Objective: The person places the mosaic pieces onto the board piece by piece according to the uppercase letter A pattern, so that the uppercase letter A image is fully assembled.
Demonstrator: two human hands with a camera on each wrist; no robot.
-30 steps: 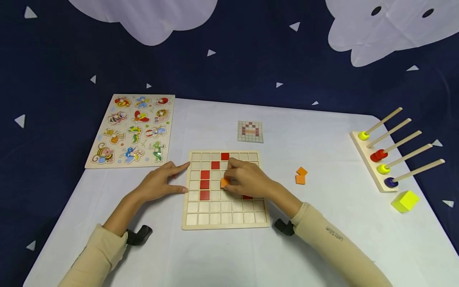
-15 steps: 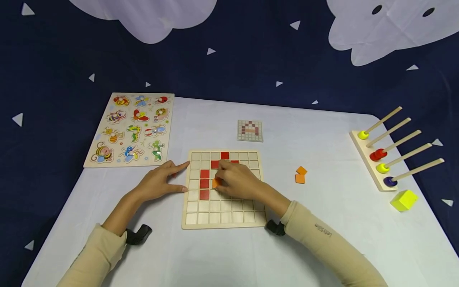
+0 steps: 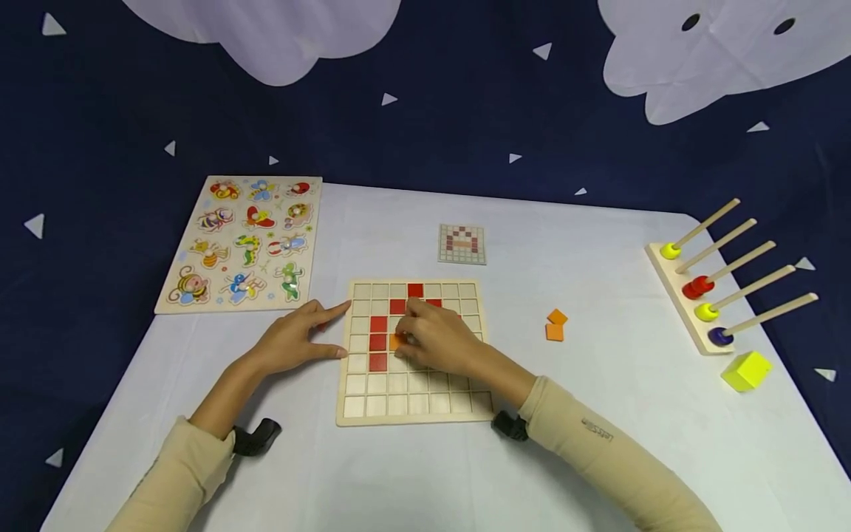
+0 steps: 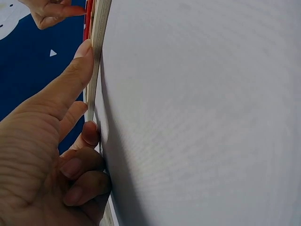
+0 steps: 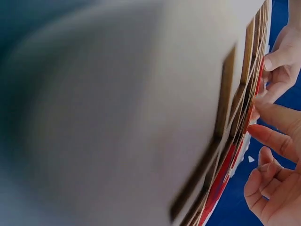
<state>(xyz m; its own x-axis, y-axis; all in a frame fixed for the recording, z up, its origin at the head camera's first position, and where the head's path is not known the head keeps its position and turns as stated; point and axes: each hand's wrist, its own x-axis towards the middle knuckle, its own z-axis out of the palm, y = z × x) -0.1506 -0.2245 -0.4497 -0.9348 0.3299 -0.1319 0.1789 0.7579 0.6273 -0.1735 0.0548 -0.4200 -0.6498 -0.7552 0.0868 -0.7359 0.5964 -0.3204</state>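
Observation:
In the head view a wooden grid board (image 3: 419,410) lies mid-table with several red tiles (image 3: 377,342) in its cells. My right hand (image 3: 442,340) is over the board, thumb and fingertips at a small orange tile (image 3: 396,341) in the cell just right of the red column. The fingers partly cover this tile. My left hand (image 3: 292,341) touches the board's left edge with an extended thumb and index finger; its other fingers are bent in the left wrist view. A bit of red (image 3: 322,326) shows beneath that hand. Two loose orange tiles (image 3: 555,332) lie right of the board.
Behind the board lies a small pattern card (image 3: 462,244). An insect puzzle board (image 3: 236,301) is at the back left. On the right stand a peg stacker (image 3: 691,310) with coloured beads and a yellow-green cube (image 3: 747,371). A dark patterned cloth (image 3: 425,133) hangs behind the table.
My right hand has moved left across the board with the orange tile, to the cell beside the red column, and has hardly moved in the last half second. My left hand stays put.

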